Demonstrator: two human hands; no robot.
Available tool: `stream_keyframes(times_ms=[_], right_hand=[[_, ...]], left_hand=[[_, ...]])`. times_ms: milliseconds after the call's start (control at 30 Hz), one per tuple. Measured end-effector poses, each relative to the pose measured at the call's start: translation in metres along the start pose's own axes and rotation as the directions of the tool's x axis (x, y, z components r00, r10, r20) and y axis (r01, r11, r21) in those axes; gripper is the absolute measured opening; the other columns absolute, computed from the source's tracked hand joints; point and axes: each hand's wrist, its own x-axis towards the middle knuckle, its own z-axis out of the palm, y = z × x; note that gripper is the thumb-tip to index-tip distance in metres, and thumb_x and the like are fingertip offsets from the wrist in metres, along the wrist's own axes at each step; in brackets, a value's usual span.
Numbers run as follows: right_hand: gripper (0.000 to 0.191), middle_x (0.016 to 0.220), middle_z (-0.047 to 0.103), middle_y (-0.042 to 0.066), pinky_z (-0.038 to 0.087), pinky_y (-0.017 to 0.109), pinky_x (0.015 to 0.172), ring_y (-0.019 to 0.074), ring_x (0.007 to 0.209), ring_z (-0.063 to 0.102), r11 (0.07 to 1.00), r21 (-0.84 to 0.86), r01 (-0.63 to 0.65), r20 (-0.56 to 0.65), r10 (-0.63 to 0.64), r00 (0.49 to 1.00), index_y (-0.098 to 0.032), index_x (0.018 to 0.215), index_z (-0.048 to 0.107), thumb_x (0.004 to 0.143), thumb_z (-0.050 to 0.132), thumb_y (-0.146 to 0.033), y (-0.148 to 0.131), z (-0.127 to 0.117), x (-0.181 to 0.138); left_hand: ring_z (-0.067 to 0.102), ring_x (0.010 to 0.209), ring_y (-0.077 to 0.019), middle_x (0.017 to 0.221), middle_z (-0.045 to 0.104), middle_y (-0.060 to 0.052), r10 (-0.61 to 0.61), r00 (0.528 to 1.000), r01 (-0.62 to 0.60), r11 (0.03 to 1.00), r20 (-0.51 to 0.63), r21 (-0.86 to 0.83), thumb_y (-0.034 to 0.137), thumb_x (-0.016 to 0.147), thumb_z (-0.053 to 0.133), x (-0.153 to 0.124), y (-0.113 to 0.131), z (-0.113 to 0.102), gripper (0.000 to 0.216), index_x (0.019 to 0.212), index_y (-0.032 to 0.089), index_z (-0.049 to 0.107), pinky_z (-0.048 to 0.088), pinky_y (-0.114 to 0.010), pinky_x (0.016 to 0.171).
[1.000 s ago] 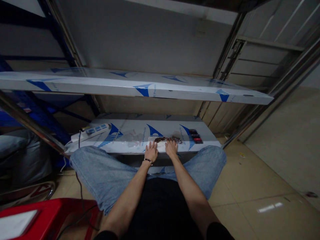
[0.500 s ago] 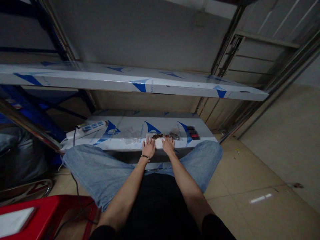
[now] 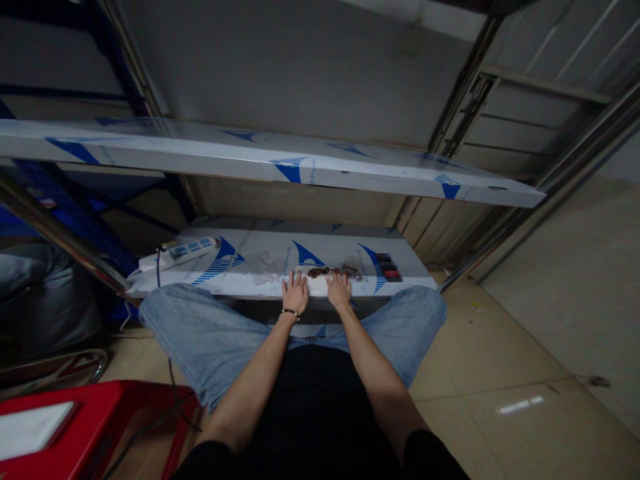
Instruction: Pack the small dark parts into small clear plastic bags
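My left hand (image 3: 295, 294) lies palm down at the front edge of the lower shelf (image 3: 255, 243), its fingers stretched out and apart. It touches the left side of a small white sheet or pad (image 3: 318, 287); the material is unclear. On that white piece's right side rests my right hand (image 3: 340, 290), also flat with fingers spread. A cluster of small brown pieces (image 3: 318, 272) lies between my hands, too small to name. Just beyond my right fingertips is a second dark cluster (image 3: 353, 271), seemingly in clear plastic. Left of my left hand lies crumpled clear plastic (image 3: 263, 267).
A white power strip (image 3: 193, 248) lies at the shelf's left end, its dark cable hanging down. At the right is a blurred-out black and red item (image 3: 389, 267). An upper shelf (image 3: 240, 155) spans above. A red stool (image 3: 117, 407) carries a white slab (image 3: 33, 427).
The view has shifted slightly. My hands have drawn a little toward me and apart, and the right fingers have flattened out on the white piece.
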Motion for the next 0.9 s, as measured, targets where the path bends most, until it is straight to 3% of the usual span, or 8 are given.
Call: stream_keyframes(times_ms=[200, 367, 567, 900], right_hand=[[0.063, 0.167, 0.028, 0.007, 0.02, 0.039, 0.12, 0.0242, 0.155, 0.015, 1.0, 0.02, -0.006, -0.012, 0.007, 1.0, -0.017, 0.161, 0.027, 0.107, 0.014, -0.047, 0.0, -0.001, 0.0], [0.059, 0.165, 0.032, 0.006, 0.019, 0.04, 0.12, 0.0272, 0.155, 0.016, 1.0, 0.004, 0.006, -0.013, -0.006, 1.0, -0.022, 0.159, 0.034, 0.107, 0.021, -0.047, 0.001, -0.001, 0.001], [0.057, 0.165, 0.032, 0.005, 0.019, 0.038, 0.12, 0.026, 0.154, 0.018, 1.0, -0.004, -0.001, 0.012, 0.001, 1.0, -0.021, 0.159, 0.034, 0.107, 0.026, -0.043, 0.003, -0.001, 0.004], [0.056, 0.165, 0.032, 0.009, 0.022, 0.039, 0.119, 0.0235, 0.155, 0.016, 0.999, 0.033, -0.008, -0.056, 0.01, 0.998, -0.018, 0.158, 0.035, 0.107, 0.023, -0.036, 0.0, -0.009, -0.001]], left_hand=[[0.021, 0.155, -0.031, 0.162, 0.04, -0.008, 0.003, 1.0, -0.003, 1.0, 0.003, -0.023, 0.035, 0.105, 0.023, 0.001, 0.0, 0.006, 0.053, 0.147, 0.02, 0.052, 0.02, -0.058, 0.123], [0.021, 0.155, -0.0312, 0.162, 0.038, -0.01, 0.008, 1.0, -0.008, 1.0, 0.01, -0.021, 0.035, 0.104, 0.023, 0.002, -0.003, 0.011, 0.055, 0.152, 0.02, 0.046, 0.02, -0.059, 0.123], [0.017, 0.156, -0.0303, 0.164, 0.034, -0.007, 0.037, 0.998, -0.037, 0.999, 0.052, -0.005, 0.028, 0.102, 0.027, 0.002, -0.002, 0.007, 0.054, 0.151, 0.02, 0.047, 0.018, -0.061, 0.123], [0.015, 0.156, -0.0282, 0.165, 0.032, -0.007, 0.05, 0.997, -0.05, 0.999, 0.066, -0.01, 0.025, 0.1, 0.028, 0.003, 0.0, 0.009, 0.056, 0.154, 0.02, 0.042, 0.018, -0.058, 0.124]])
